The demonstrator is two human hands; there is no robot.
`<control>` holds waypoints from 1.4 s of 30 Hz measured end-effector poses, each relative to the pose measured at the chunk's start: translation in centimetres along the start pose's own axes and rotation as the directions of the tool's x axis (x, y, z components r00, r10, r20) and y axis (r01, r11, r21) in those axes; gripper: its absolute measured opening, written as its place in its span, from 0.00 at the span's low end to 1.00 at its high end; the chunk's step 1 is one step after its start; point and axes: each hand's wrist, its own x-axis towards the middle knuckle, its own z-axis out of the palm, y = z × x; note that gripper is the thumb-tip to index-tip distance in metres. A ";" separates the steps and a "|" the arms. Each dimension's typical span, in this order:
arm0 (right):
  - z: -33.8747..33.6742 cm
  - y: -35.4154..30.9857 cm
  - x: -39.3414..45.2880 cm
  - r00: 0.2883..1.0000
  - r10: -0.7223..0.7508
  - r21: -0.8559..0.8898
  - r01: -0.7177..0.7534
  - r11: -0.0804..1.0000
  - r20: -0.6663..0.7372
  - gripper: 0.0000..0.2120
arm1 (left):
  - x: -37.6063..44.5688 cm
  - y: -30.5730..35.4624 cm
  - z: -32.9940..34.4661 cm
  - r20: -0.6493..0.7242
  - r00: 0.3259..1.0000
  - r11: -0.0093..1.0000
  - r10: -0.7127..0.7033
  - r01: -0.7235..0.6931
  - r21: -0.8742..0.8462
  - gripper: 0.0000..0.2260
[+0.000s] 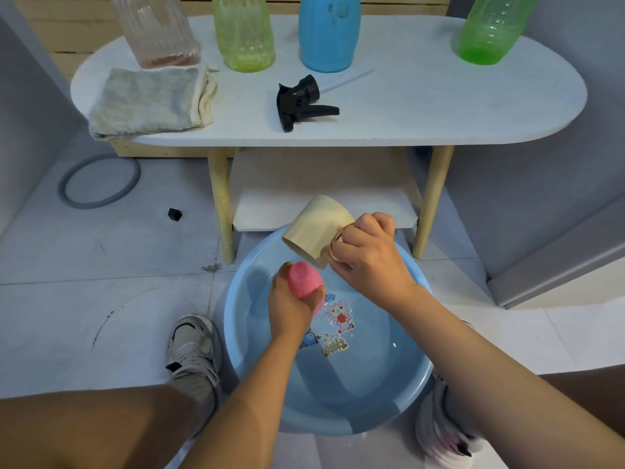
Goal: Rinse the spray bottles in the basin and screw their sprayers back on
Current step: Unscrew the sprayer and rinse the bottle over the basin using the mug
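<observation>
My left hand (287, 308) grips a pink spray bottle (304, 279) over the blue basin (389, 397), which holds shallow water. Just right of it, my right hand (367, 255) holds a cream cup (316, 230) by its gold handle, tipped with its mouth down toward the pink bottle. A black sprayer head (301, 101) lies loose on the white table (439, 110). Along the table's back stand a clear ribbed bottle (155, 28), a yellow-green bottle (245, 32), a blue bottle (328, 32) and a green bottle (490, 28), their tops out of view.
A grey folded cloth (152, 99) lies on the table's left end. Below the tabletop is a lower shelf (321, 191) between wooden legs. A grey hose loop (98, 184) and a small black cap (175, 214) lie on the tiled floor. My shoes flank the basin.
</observation>
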 end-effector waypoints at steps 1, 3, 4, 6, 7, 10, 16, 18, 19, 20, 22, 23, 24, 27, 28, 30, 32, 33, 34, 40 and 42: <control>0.0 0.0 0.0 1.000 -0.005 -0.007 0.005 1.000 -0.005 0.14 | 0.0 0.0 0.0 0.000 1.000 1.000 0.000 0.000 0.004 0.32; 0.1 0.0 0.0 1.000 0.000 -0.020 0.000 1.000 -0.014 0.15 | 0.0 0.0 0.1 0.000 1.000 1.000 -0.004 0.004 0.001 0.32; 0.1 0.0 0.0 1.000 0.006 -0.024 -0.006 1.000 -0.015 0.15 | 0.1 0.0 0.1 0.000 1.000 1.000 -0.004 0.004 -0.002 0.33; 0.0 0.0 -0.1 1.000 0.016 -0.025 -0.017 1.000 -0.027 0.14 | 0.1 0.1 0.1 0.000 1.000 1.000 -0.002 0.002 0.008 0.33; -0.1 0.1 -0.1 0.999 0.028 -0.021 -0.028 0.999 -0.039 0.14 | 0.0 0.2 0.1 -0.001 1.000 1.000 -0.001 0.001 0.009 0.33; -0.3 0.4 -0.4 0.982 0.182 -0.004 -0.182 0.983 -0.044 0.13 | -0.1 0.6 -0.1 -0.017 1.000 1.000 0.005 -0.006 -0.027 0.29; -2.2 1.8 0.0 0.492 0.845 0.188 -0.869 0.459 0.212 0.15 | -0.5 2.2 -1.2 -0.007 1.000 0.994 0.022 -0.022 -0.110 0.30; -2.9 2.5 -0.1 0.305 0.900 0.254 -0.939 0.230 0.312 0.17 | -0.6 2.9 -2.0 0.009 0.999 0.994 0.032 -0.030 -0.108 0.30; -3.3 2.7 0.1 0.249 0.902 0.289 -0.946 0.148 0.352 0.19 | -0.8 3.5 -2.6 0.014 0.999 0.993 0.042 -0.040 -0.113 0.29; -3.5 3.0 0.0 0.214 0.896 0.327 -0.941 0.083 0.389 0.21 | -0.9 3.8 -2.9 0.021 0.999 0.992 0.046 -0.043 -0.120 0.29; -4.9 2.9 0.7 0.192 0.866 0.408 -0.913 -0.015 0.461 0.21 | -1.6 5.4 -4.7 0.020 0.997 0.989 0.080 -0.077 -0.127 0.31; -4.9 3.0 0.8 0.187 0.851 0.413 -0.910 -0.037 0.491 0.20 | -1.6 5.8 -5.1 0.032 0.996 0.989 0.079 -0.074 -0.131 0.31; -5.4 3.1 1.2 0.188 0.836 0.410 -0.911 -0.048 0.516 0.20 | -1.7 6.5 -5.8 0.036 0.995 0.988 0.089 -0.084 -0.128 0.31; -7.5 2.6 2.8 0.217 0.773 0.374 -0.927 -0.028 0.596 0.19 | -2.4 8.8 -8.1 0.052 0.984 0.979 0.170 -0.163 -0.121 0.28; -8.3 2.6 3.2 0.237 0.758 0.373 -0.928 -0.009 0.608 0.18 | -2.6 9.6 -8.9 0.059 0.978 0.974 0.202 -0.195 -0.112 0.27; -10.0 2.5 4.3 0.275 0.736 0.403 -0.915 0.003 0.619 0.17 | -3.0 11.6 -10.9 0.077 0.970 0.971 0.230 -0.223 -0.091 0.26; -11.7 2.5 5.2 0.306 0.706 0.415 -0.910 0.019 0.639 0.18 | -3.5 13.6 -13.1 0.084 0.967 0.969 0.241 -0.234 -0.081 0.26; -12.5 2.5 5.6 0.315 0.696 0.425 -0.905 0.017 0.645 0.18 | -3.8 14.5 -14.2 0.094 0.962 0.965 0.258 -0.251 -0.078 0.26; -13.2 2.8 5.9 0.324 0.685 0.436 -0.900 0.011 0.652 0.18 | -4.0 15.3 -15.2 0.103 0.954 0.959 0.281 -0.275 -0.069 0.27; -16.3 4.3 9.2 0.290 0.661 0.516 -0.839 -0.172 0.692 0.14 | -4.3 19.8 -19.0 0.124 0.940 0.947 0.318 -0.308 -0.096 0.31; -17.2 4.9 10.5 0.254 0.666 0.516 -0.826 -0.228 0.701 0.11 | -4.1 21.3 -19.6 0.118 0.938 0.943 0.326 -0.314 -0.114 0.31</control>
